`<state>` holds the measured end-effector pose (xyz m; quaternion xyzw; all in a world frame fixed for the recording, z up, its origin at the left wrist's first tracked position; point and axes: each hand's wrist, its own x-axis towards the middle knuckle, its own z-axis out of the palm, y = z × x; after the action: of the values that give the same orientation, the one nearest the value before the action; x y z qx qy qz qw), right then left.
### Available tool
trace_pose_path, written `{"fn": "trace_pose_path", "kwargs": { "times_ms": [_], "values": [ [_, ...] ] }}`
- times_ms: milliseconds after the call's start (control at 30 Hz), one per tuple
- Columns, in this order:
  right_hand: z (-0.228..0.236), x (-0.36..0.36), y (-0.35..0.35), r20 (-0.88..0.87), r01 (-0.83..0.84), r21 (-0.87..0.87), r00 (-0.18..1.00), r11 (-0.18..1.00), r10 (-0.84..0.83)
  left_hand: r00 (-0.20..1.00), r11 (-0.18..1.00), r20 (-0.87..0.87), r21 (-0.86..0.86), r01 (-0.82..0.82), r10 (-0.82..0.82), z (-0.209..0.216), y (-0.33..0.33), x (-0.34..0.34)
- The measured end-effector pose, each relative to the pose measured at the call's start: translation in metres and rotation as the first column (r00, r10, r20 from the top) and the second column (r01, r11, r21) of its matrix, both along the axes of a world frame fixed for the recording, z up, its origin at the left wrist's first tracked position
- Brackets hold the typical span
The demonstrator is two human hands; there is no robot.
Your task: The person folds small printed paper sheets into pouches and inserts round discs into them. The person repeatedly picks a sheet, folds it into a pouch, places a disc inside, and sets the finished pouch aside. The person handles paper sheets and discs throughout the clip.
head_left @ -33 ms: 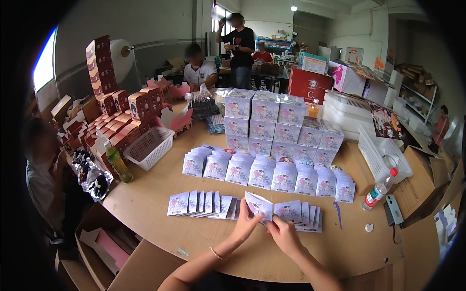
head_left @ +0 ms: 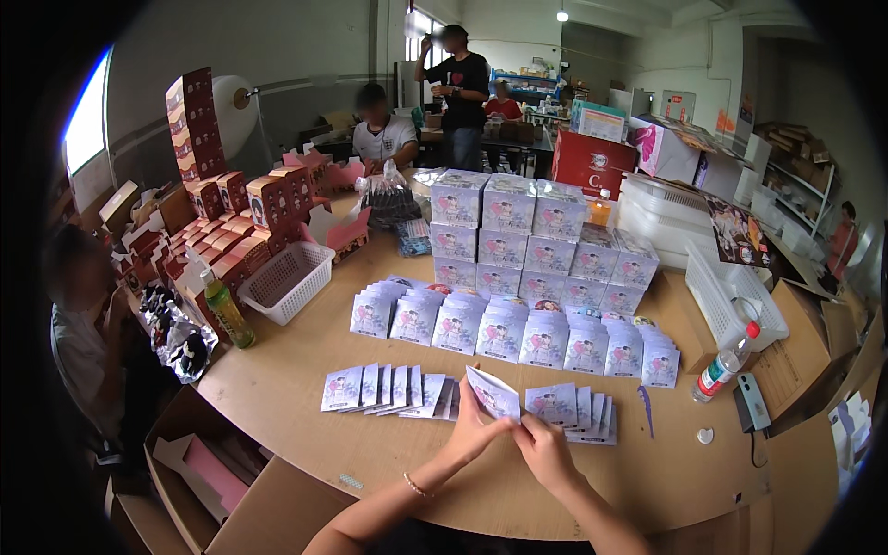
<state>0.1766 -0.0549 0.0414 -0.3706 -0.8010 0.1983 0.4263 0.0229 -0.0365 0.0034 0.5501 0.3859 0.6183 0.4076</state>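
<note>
Between my hands, above the near part of the table [head_left: 416, 481], a small pale-purple printed packet [head_left: 492, 396] is held tilted, its top edge slightly parted. My left hand [head_left: 474, 430] is closed round its left and lower side. At the lower right corner, my right hand [head_left: 546, 451] pinches it with bent fingers. Similar packets [head_left: 342, 388] lie overlapped in a row left of my hands. Another overlapping set [head_left: 552, 404] lies just right of them. Farther back, several bundles of upright packets [head_left: 455, 330] stand side by side, with round coloured pieces showing behind some.
Pale-purple boxes [head_left: 506, 205] are stacked behind the bundles. A white basket [head_left: 287, 282] and a green bottle [head_left: 227, 310] stand left. A red-capped bottle [head_left: 726, 361] and a power strip [head_left: 752, 404] are right. Open cartons [head_left: 277, 499] sit below the left edge. People work around the room.
My left thumb has slid down off the packet's face toward its lower edge. The packet and my right hand stay nearly in place.
</note>
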Motion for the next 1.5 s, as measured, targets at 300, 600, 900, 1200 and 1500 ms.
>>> {"fn": "trace_pose_path", "kwargs": {
  "times_ms": [300, 600, 900, 1200, 1500],
  "values": [
    [0.063, 0.045, 0.007, 0.116, -0.186, -0.161, 0.972, 0.969, 0.206, 0.959, 0.957, -0.221, 0.265, -0.119, 0.18, 0.011, -0.01, 0.002],
    [0.118, 0.004, -0.011, 0.452, -0.129, 0.23, 0.892, 0.964, 0.011, 0.892, 0.846, -0.326, 0.523, -0.106, 0.313, 0.018, -0.008, -0.002],
    [0.102, 0.008, 0.013, 0.386, -0.058, 0.082, 0.922, 0.995, 0.022, 0.842, 0.889, -0.416, 0.433, -0.149, 0.344, 0.022, -0.01, 0.001],
    [0.112, 0.032, 0.03, -0.163, -0.228, -0.382, 0.97, 0.896, 0.178, 0.781, 0.864, -0.417, 0.407, -0.295, 0.464, 0.024, -0.013, 0.002],
    [0.119, 0.015, 0.01, -0.068, -0.177, -0.326, 0.984, 0.929, 0.163, 0.783, 0.818, -0.337, 0.455, -0.351, 0.523, 0.022, -0.011, 0.0]
  ]
}}
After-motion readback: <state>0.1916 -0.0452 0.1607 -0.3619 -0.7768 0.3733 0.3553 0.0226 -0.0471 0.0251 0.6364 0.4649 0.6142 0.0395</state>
